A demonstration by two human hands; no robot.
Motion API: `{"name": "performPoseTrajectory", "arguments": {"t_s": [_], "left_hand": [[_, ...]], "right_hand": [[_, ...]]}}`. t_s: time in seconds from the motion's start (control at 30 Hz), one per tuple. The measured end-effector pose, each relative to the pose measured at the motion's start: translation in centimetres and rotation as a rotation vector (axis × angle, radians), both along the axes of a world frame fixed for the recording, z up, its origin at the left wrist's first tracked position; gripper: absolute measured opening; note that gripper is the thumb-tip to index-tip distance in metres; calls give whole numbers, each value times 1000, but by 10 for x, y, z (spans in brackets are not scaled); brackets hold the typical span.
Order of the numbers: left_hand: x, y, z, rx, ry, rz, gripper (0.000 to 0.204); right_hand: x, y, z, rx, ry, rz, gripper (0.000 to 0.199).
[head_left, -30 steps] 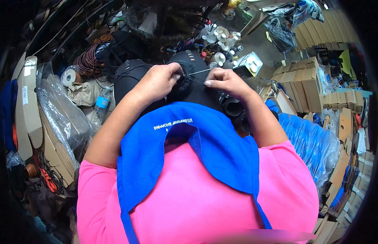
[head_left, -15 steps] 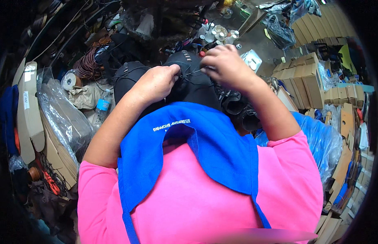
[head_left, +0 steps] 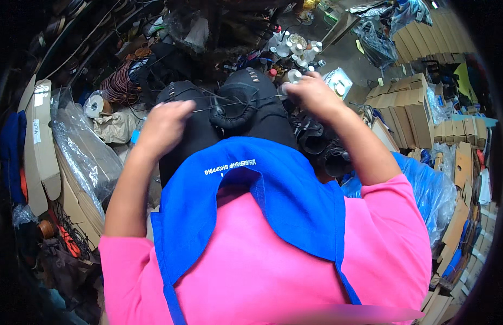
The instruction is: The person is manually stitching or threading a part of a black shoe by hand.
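Observation:
Across my black-clad lap lies a black piece with a rounded, ribbed rim (head_left: 233,120), resembling a shoe part; its exact kind I cannot make out. A thin dark thread (head_left: 204,110) runs from it to either side. My left hand (head_left: 169,122) is closed on one end, left of the piece. On the other side my right hand (head_left: 314,96), also closed, grips the opposite end. Between the two hands the thread looks drawn out nearly straight. Neither hand touches the black piece itself.
Several white-capped bottles (head_left: 297,49) stand beyond my right hand. Cardboard boxes (head_left: 400,108) and blue plastic sheeting (head_left: 419,176) fill the right side. On the left are a thread spool (head_left: 94,105), plastic-wrapped cardboard (head_left: 86,146) and a coil of brown cord (head_left: 119,84). Black shoes (head_left: 313,140) lie beside my right thigh.
Both hands have moved apart from the black piece, the left one leftward and nearer me, the right one slightly outward. The ribbed rim now shows, and the thread is stretched between the hands.

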State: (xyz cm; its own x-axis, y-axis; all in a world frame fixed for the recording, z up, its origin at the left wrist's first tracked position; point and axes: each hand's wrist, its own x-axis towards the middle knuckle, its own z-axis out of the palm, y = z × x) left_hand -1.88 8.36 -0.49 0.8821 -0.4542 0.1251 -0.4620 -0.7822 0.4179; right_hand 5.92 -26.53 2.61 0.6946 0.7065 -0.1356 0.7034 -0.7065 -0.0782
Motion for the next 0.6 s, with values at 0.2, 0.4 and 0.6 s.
{"name": "performPoseTrajectory", "arguments": {"t_s": [0.2, 0.4, 0.6], "left_hand": [[-20, 46, 29, -925, 286, 407, 6], [4, -40, 84, -1620, 407, -58, 25], [-13, -4, 63, -385, 141, -79, 16]], "right_hand": [[7, -21, 15, 1132, 820, -664, 18], [-2, 73, 32, 1897, 1305, -432, 23], [-10, 29, 28, 680, 856, -192, 19]]}}
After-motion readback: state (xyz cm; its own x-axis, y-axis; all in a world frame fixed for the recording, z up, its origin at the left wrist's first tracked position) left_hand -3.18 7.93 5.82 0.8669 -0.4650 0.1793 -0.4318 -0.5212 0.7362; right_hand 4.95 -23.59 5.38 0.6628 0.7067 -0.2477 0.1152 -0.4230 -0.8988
